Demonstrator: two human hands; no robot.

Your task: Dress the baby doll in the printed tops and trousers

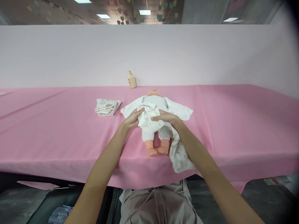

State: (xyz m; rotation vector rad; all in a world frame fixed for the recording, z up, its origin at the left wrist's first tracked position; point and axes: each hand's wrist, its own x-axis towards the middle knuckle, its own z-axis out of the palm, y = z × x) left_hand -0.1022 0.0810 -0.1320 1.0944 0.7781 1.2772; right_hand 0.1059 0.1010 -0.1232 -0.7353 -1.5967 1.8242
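A baby doll [164, 144] lies on its back on the pink-covered table, feet toward me. Its body is white, with wide white sleeves [178, 109] spread out to both sides. Over the doll's belly I hold a bunched white printed baby garment [149, 119]; part of it trails past the doll's legs toward the front edge. My left hand [135, 118] grips the gathered cloth from the left, thumb on top. From the right, my right hand [164, 117] pinches the same cloth. Some fingertips of both hands are hidden in the folds.
On the table's pink cover [58, 133], a folded stack of white printed cloth [106, 107] lies left of the doll. A cream pump bottle [132, 80] stands at the back against the white wall [93, 56]. Below left is a black chair [67, 196] with a clear plastic object [60, 214].
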